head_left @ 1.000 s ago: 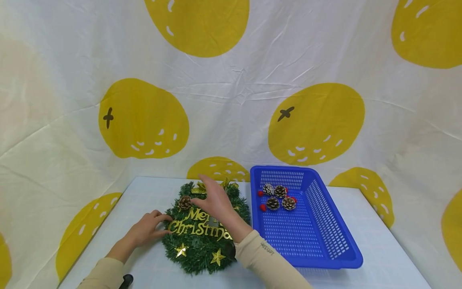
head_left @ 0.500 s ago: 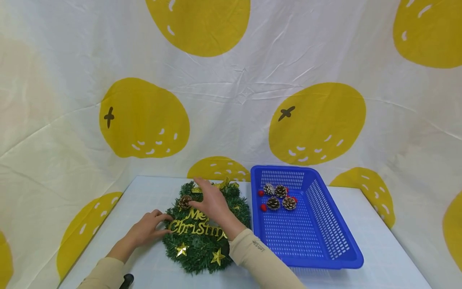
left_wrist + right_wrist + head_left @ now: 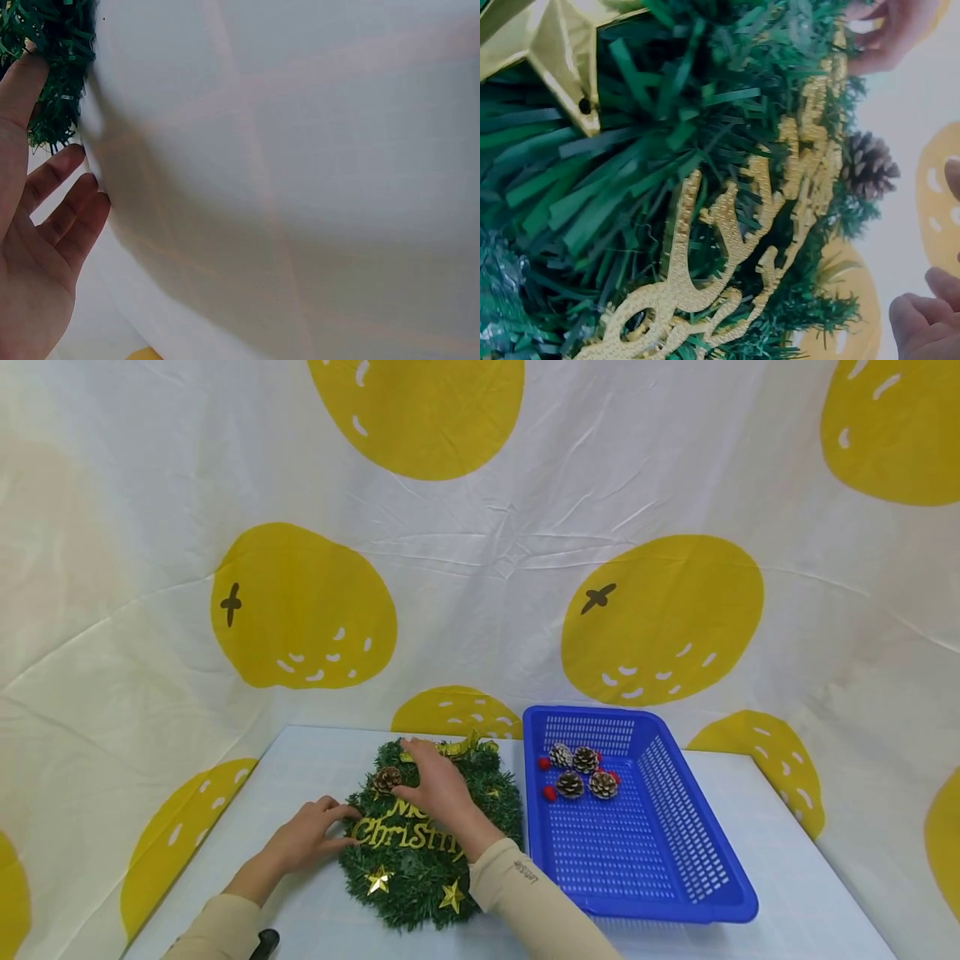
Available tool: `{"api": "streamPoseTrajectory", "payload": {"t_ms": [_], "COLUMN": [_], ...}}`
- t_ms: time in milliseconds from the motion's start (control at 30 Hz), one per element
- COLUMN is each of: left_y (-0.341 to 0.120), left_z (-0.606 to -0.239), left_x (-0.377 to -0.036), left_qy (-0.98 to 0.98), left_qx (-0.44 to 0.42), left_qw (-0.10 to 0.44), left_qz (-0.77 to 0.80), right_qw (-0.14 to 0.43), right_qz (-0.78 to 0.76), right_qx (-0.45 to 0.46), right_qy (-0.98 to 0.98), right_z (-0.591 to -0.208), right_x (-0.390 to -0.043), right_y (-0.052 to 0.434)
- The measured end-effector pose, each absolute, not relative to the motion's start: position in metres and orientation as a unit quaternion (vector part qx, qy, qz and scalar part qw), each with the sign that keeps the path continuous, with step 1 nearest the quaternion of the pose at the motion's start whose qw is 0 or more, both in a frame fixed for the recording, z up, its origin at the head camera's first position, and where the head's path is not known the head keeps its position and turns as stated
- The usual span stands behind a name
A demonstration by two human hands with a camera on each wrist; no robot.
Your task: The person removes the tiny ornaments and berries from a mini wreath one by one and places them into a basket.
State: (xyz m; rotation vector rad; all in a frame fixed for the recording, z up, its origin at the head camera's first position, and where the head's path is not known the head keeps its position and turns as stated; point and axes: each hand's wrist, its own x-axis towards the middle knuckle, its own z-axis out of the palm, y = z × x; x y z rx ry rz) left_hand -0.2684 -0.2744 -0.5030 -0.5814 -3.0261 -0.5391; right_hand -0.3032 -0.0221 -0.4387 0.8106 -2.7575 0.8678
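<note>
A green tinsel wreath point(image 3: 420, 893) lies on the table with gold "Merry Christmas" lettering point(image 3: 405, 835), gold stars point(image 3: 452, 896), a gold ribbon point(image 3: 457, 748) and a pine cone point(image 3: 386, 779) at its upper left. At the wreath's left edge my left hand point(image 3: 303, 837) touches the greenery, thumb and forefinger apart; in the left wrist view its other fingers point(image 3: 82, 217) are loosely bent near the tabletop. Over the wreath's upper part is my right hand point(image 3: 438, 785), thumb and forefinger spread, thumb near the pine cone. It hides some lettering. Its fingers point(image 3: 930, 322) show at the right wrist view's edge.
A blue plastic basket point(image 3: 622, 906) stands right of the wreath, holding several pine cones point(image 3: 570, 785) and red pieces point(image 3: 550, 793). By the left sleeve lies a black object point(image 3: 264, 943), partly cut off. A fruit-print cloth point(image 3: 480, 610) hangs behind the table.
My right hand has shifted slightly left over the wreath, and its sleeve covers more of the lettering's right end. The left hand stays at the wreath's edge.
</note>
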Motion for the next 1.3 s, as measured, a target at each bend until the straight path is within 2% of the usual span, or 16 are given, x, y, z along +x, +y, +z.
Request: {"api": "streamPoseTrajectory", "payload": {"t_ms": [400, 1300], "left_y": [-0.272, -0.273], "left_z": [-0.502, -0.503], "left_x": [-0.265, -0.268], "left_qy": [-0.967, -0.966], "left_qx": [-0.188, -0.195], "left_qw": [0.007, 0.020], "left_qz": [-0.172, -0.168], "right_qw": [0.032, 0.018], "right_qz": [0.280, 0.284], "right_qx": [0.264, 0.252], "right_qy": [-0.923, -0.925], "right_z": [-0.449, -0.475], "right_x": [-0.300, -0.304], "right_y": [-0.029, -0.040]}}
